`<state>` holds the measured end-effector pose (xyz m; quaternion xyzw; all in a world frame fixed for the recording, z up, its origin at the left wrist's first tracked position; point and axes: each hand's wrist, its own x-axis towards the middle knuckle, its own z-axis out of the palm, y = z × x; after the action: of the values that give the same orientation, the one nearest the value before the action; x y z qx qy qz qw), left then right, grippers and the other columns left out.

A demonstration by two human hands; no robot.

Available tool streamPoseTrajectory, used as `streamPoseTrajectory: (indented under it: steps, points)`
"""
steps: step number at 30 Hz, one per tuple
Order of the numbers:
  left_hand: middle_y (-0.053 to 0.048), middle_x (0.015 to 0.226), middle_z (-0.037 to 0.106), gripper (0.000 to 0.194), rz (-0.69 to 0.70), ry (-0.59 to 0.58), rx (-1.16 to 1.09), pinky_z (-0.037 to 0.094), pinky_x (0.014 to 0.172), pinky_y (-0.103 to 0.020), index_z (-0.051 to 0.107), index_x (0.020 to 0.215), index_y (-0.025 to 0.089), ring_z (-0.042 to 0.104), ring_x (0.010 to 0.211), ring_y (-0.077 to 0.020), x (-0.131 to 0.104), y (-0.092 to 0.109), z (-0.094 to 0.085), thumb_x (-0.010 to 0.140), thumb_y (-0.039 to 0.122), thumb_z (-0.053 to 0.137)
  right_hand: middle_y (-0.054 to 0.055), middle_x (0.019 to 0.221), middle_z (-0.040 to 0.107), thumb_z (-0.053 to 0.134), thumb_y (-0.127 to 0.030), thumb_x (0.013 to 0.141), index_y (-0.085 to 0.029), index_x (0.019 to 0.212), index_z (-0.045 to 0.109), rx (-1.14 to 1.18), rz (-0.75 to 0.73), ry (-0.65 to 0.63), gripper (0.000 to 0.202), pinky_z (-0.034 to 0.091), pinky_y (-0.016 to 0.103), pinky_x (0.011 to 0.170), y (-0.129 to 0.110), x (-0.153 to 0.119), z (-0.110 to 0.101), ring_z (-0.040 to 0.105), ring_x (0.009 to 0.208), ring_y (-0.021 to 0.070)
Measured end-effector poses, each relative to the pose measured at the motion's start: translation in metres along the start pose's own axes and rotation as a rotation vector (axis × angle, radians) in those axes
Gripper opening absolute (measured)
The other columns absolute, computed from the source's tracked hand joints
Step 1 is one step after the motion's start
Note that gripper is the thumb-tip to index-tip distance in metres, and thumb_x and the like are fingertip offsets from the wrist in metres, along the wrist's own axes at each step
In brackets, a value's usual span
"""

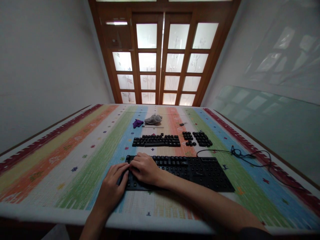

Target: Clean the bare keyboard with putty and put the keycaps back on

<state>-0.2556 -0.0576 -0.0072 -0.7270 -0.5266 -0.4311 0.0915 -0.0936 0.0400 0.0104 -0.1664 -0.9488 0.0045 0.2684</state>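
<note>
Striped cloth [75, 186] spreads beneath a black keyboard [208, 175], which lies near the front edge. At the keyboard's left end the left hand [115, 180], loosely bent, meets the curled right hand [144, 168]; whatever they grasp is hidden. Loose keycaps [156, 140] lie just beyond. Keycap work seems in hand, the next move probably calling for a fine, steady pinch.

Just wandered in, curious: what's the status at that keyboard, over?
Left hand, right hand at keyboard, left end. Keyboard partly keyless. Loose keycaps beyond. Right forearm crosses its near edge.

The keyboard [200, 174] is black, the tablecloth [82, 166] multicolour-striped
</note>
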Motion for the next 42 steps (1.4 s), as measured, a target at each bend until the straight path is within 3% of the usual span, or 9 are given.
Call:
streamPoseTrajectory:
  steps: [6, 13, 27, 35, 42]
  points:
    - [-0.007, 0.105, 0.069, 0.022, 0.0, -0.007, 0.034, 0.056, 0.089, -0.04, 0.069, 0.111, 0.024, 0.066, 0.097, -0.0237, -0.001, -0.004, 0.002, 0.098, 0.026, 0.051, 0.006, 0.076, 0.066, 0.055, -0.014, 0.095, -0.018, 0.093, 0.062, -0.081, -0.102, -0.012, 0.009, 0.04, 0.033, 0.066, -0.006, -0.003, 0.005, 0.056, 0.079, 0.0217]
    - [-0.007, 0.106, 0.068, 0.023, 0.019, 0.002, 0.034, 0.056, 0.089, -0.04, 0.069, 0.113, 0.025, 0.064, 0.099, -0.0236, -0.001, -0.003, 0.002, 0.099, 0.025, 0.051, 0.005, 0.073, 0.065, 0.056, -0.014, 0.094, -0.018, 0.094, 0.064, -0.1, -0.031, -0.021, 0.009, 0.04, 0.033, 0.064, -0.006, -0.002, 0.005, 0.055, 0.075, 0.0225]
    - [-0.007, 0.106, 0.068, 0.021, 0.027, 0.001, 0.039, 0.055, 0.089, -0.039, 0.068, 0.111, 0.022, 0.064, 0.099, -0.0234, -0.001, -0.003, 0.002, 0.099, 0.023, 0.051, 0.006, 0.084, 0.065, 0.053, -0.003, 0.089, -0.016, 0.096, 0.061, -0.016, -0.092, -0.044, 0.017, 0.045, 0.032, 0.074, -0.001, 0.0, 0.004, 0.053, 0.082, 0.0219]
    - [-0.007, 0.11, 0.066, 0.024, 0.034, -0.028, 0.043, 0.054, 0.091, -0.039, 0.067, 0.117, 0.023, 0.062, 0.102, -0.0232, -0.004, -0.004, 0.002, 0.1, 0.022, 0.05, 0.005, 0.082, 0.063, 0.052, -0.003, 0.091, -0.018, 0.096, 0.06, 0.041, -0.037, -0.044, 0.018, 0.043, 0.03, 0.073, 0.001, -0.002, 0.005, 0.052, 0.083, 0.021]
    - [-0.007, 0.109, 0.066, 0.025, 0.054, -0.023, 0.044, 0.055, 0.089, -0.038, 0.067, 0.118, 0.024, 0.062, 0.101, -0.0229, -0.002, -0.003, 0.002, 0.099, 0.021, 0.051, 0.005, 0.081, 0.064, 0.057, -0.005, 0.09, -0.016, 0.092, 0.063, 0.088, -0.039, -0.129, 0.013, 0.04, 0.03, 0.07, 0.005, 0.005, -0.003, 0.05, 0.078, 0.0192]
